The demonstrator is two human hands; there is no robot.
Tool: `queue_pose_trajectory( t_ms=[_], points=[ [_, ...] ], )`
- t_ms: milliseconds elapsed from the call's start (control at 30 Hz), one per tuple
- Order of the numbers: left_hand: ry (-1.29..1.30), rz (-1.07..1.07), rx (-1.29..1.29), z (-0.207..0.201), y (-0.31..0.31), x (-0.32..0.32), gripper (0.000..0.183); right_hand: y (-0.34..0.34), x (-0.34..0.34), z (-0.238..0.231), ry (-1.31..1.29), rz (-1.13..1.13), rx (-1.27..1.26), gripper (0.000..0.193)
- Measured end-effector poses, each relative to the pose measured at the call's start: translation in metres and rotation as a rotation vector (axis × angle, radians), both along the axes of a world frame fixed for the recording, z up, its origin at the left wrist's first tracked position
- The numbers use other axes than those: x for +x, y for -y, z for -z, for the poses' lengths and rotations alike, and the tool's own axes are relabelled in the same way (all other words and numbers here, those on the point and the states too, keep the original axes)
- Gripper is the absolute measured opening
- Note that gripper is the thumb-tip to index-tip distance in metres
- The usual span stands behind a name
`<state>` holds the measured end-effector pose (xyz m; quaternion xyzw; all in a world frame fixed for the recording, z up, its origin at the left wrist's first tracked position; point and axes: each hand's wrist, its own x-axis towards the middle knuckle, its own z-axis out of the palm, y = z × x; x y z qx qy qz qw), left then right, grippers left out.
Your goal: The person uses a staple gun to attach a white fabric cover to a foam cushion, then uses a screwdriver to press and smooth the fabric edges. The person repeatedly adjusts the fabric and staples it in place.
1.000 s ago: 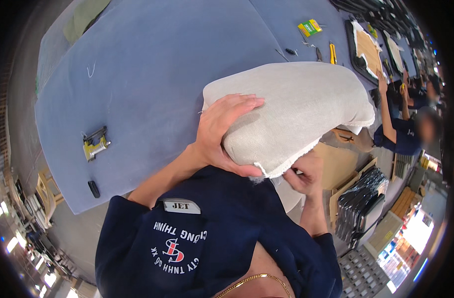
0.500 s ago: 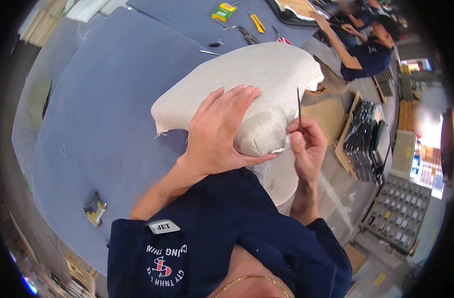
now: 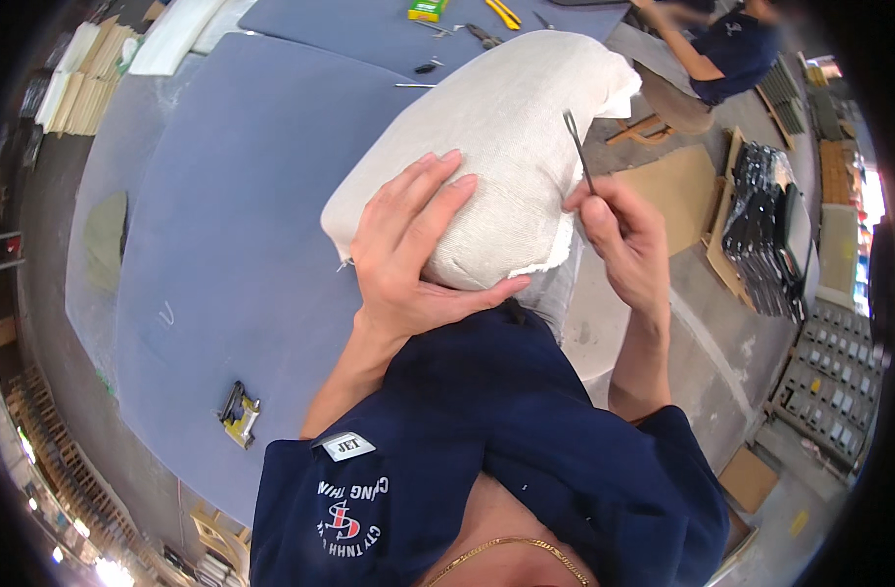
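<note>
Cushion [image 3: 506, 147]: an off-white, coarse-weave, plump cushion lying on the blue-grey table [image 3: 242, 196], its near end at the table's edge against the person's chest; that end shows a frayed, raw fabric edge.
Left hand [image 3: 418, 245]: spread flat, fingers apart, pressing down on the near end, apparently to steady it.
Right hand [image 3: 623, 235]: pinching a thin dark needle [image 3: 577, 147] upright, just beside the cushion's right edge, tip apparently clear of the cloth.
Table: a yellow staple gun [image 3: 238, 413] lies well to the left; small tools at the far end.
Beyond: another person [image 3: 721, 44] works farther off.
</note>
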<state>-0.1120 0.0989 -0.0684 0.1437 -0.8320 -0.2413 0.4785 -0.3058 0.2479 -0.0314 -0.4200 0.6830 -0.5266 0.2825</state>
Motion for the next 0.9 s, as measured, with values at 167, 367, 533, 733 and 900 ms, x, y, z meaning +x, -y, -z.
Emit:
queue_pose_trajectory(
  t_ms=[167,367,533,733,900],
  points=[
    [-0.076,-0.019,0.094,0.01,0.018,0.023,0.083,-0.011,-0.017,0.004,-0.222,-0.347,-0.02,0.014],
    [-0.088,-0.041,0.148,0.016,0.018,0.032,0.094,-0.002,-0.023,-0.005,-0.183,-0.632,0.013,0.014],
    [-0.077,-0.053,0.195,0.016,0.016,0.033,0.102,-0.007,-0.039,0.006,-0.108,-0.61,0.046,0.015],
    [-0.07,-0.048,0.166,0.016,0.014,0.033,0.102,-0.001,-0.03,0.005,-0.144,-0.539,0.057,0.015],
    [-0.025,-0.049,0.17,0.012,0.009,0.032,0.1,0.008,-0.021,0.004,-0.181,-0.577,-0.013,0.015]
  ],
)
